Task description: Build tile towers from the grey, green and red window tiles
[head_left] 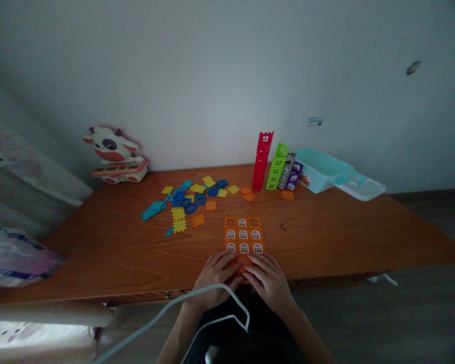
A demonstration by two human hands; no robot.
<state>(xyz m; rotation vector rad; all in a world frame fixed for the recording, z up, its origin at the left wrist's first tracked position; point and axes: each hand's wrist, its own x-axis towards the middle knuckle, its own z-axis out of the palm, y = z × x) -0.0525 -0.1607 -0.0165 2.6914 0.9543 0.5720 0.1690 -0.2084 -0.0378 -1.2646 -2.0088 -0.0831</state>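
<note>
Flat on the wooden table, close to its front edge, lies an orange panel of interlocking building tiles (243,235). White window frames fill most of its openings, while the two upper corner openings have none. My left hand (215,277) has its fingers closed on the panel's lower left part. On the lower right part, my right hand (270,281) is closed in the same way, with its fingertips close to the left ones. Between the hands a bit of orange shows; the panel's bottom edge is mostly hidden by my fingers.
Loose yellow tiles (179,220), blue tiles (179,197) and orange tiles (198,220) lie left of centre. Red (262,163) and green (277,168) towers stand at the back, beside grey and purple ones. Right of them sit a teal bin (317,184), a cow toy keyboard (119,169) far left.
</note>
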